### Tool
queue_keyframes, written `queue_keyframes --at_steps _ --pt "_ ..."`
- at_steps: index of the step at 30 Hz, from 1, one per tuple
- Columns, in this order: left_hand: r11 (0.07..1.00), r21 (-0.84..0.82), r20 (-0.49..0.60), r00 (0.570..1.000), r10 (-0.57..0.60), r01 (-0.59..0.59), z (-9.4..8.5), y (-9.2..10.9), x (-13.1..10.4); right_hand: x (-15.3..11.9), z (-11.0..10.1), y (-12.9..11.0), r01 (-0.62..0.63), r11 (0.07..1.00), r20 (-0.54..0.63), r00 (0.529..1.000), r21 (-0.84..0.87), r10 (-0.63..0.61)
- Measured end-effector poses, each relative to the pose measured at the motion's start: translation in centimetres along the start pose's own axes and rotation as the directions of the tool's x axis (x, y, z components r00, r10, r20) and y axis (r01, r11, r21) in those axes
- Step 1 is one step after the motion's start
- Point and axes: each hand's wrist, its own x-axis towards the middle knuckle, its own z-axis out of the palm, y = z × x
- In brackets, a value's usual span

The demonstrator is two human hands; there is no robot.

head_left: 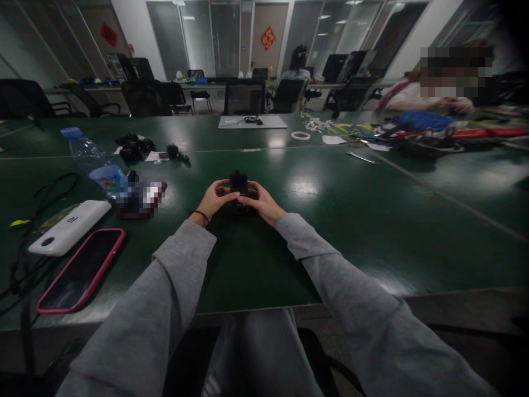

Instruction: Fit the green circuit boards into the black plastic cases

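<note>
Between my two hands a small black box-shaped device (238, 183) stands upright on the green table, a dark square face turned toward me and a small knob on top. It looks like an action camera, though its kind is not certain. My left hand (215, 199), with a dark band at the wrist, grips it from the left, thumb across the front. From the other side my right hand (263, 202) closes on it, its thumb meeting the left one low on the front. The fingers behind the device are partly hidden.
To my left lie a pink-cased phone (82, 270), a white power bank (70, 227), a plastic bottle (97, 165) and black cables (25, 264). A wrench (361, 158), a white ring (300, 135) and a cable heap (430, 132) lie right. A person sits beyond the heap.
</note>
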Motion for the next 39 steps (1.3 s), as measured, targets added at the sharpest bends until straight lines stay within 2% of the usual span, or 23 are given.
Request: queue_keyframes --at_steps 13,21,24,27,33,39 --pt "0.997 0.068 0.005 1.0 0.019 -0.02 -0.3 -0.3 0.3 -0.2 0.4 -0.7 0.001 1.0 0.006 1.0 0.001 -0.001" --pt "0.994 -0.08 -0.022 0.997 -0.076 0.075 0.1 -0.3 0.0 -0.1 0.3 -0.3 -0.04 0.998 -0.024 0.999 0.056 0.041" --pt "0.982 -0.176 -0.027 0.997 -0.074 0.068 0.5 -0.6 0.1 -0.1 0.6 -0.4 -0.054 0.997 -0.054 0.997 0.056 0.057" --pt "0.948 -0.3 0.013 0.994 -0.106 0.105 1.0 -0.3 0.0 -0.3 1.2 -0.6 -0.058 0.995 -0.083 0.994 0.08 0.065" --pt "0.819 -0.463 0.202 0.94 -0.274 0.338 2.5 1.2 -1.3 -0.7 2.5 -0.7 -0.088 0.991 -0.132 0.986 0.099 0.101" --pt "0.774 -0.512 0.233 0.928 -0.291 0.371 2.7 1.1 -1.5 -0.6 3.1 0.2 -0.019 0.998 -0.167 0.986 -0.056 0.01"
